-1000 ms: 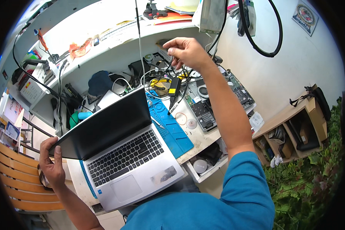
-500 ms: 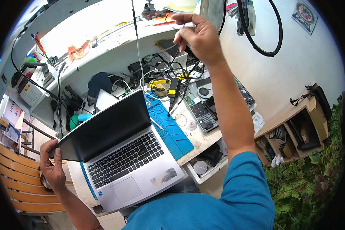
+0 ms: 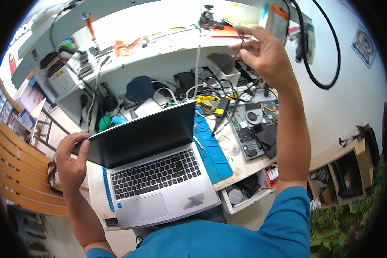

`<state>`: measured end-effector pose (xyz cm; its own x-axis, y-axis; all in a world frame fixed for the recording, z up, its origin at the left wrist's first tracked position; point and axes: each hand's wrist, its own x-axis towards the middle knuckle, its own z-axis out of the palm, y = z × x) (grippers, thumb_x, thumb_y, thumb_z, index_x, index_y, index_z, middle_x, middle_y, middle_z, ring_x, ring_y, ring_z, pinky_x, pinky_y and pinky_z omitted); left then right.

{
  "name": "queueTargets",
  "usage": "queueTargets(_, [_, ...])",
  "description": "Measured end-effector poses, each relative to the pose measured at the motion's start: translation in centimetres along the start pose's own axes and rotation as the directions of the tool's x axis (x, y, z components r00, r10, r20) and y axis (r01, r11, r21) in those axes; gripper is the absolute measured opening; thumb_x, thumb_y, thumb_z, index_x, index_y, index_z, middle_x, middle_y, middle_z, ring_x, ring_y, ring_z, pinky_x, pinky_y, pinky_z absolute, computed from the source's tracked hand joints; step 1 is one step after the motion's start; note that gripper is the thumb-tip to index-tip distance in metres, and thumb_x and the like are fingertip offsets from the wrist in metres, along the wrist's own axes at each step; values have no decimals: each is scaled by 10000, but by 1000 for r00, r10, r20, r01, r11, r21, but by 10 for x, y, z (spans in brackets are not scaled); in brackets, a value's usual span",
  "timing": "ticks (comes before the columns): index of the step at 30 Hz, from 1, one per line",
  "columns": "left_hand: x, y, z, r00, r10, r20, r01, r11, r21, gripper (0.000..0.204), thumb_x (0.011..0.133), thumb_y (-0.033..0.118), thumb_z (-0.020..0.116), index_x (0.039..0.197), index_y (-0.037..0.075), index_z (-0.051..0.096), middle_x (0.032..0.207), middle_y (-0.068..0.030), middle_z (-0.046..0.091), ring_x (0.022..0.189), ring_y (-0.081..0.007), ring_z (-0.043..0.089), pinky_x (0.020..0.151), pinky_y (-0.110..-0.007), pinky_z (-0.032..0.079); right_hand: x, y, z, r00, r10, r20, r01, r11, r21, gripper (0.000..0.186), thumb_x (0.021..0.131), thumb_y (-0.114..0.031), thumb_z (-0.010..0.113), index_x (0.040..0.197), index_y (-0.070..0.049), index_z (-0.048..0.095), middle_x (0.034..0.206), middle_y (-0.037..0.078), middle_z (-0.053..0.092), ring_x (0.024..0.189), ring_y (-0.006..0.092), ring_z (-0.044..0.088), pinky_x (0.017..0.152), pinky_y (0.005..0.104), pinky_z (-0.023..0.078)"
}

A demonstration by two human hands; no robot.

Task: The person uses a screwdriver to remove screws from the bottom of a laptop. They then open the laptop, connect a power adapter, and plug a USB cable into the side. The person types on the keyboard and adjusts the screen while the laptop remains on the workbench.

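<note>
An open silver laptop (image 3: 155, 206) rests near the desk's front edge, tilted toward my body, its black screen (image 3: 144, 133) dark. My left hand (image 3: 73, 159) is closed on the left edge of the screen lid, thumb on the front. My right hand (image 3: 262, 51) is raised over the back right of the desk, fingers curled around a thin dark cable (image 3: 241, 38). A blue silicone mat (image 3: 215, 167) lies under and beside the laptop. A black power adapter (image 3: 220, 111) lies among tangled cables, left of an opened laptop body (image 3: 249, 137) with exposed fan and board.
A cluttered shelf (image 3: 159, 53) runs behind the desk. A hanging black hose (image 3: 324, 86) is by the right wall. An open drawer (image 3: 228, 204) is below the desk, a wooden cubby (image 3: 348, 189) at right, a slatted wooden bench (image 3: 26, 172) at left, foliage (image 3: 339, 232) at lower right.
My right hand has moved up and back with a cable in its fingers. The view has swung, shifting the scene rightward in the picture. My left hand stays on the lid.
</note>
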<state>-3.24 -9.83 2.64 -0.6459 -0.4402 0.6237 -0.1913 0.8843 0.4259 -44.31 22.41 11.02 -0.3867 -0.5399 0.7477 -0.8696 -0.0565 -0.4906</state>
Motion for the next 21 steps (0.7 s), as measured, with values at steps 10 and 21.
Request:
queueTargets(10, [109, 30, 8, 860, 218, 462, -59, 940, -335, 350, 1060, 270, 749, 1274, -7, 756, 1153, -109, 789, 1075, -186, 732, 963, -348, 561, 10, 7, 31, 1000, -16, -25, -2, 809, -588, 419, 957, -402, 841, 802, -15, 806, 593, 141, 635, 563, 279, 625, 610, 434, 495])
queueTargets(21, [225, 101, 152, 481, 337, 809, -356, 919, -171, 542, 1099, 518, 685, 1420, 82, 664, 1228, -101, 758, 1143, -222, 706, 1057, -434, 557, 24, -58, 44, 985, 115, -127, -131, 983, -131, 448, 1016, -250, 825, 686, 38, 733, 499, 105, 566, 463, 147, 466, 508, 403, 421])
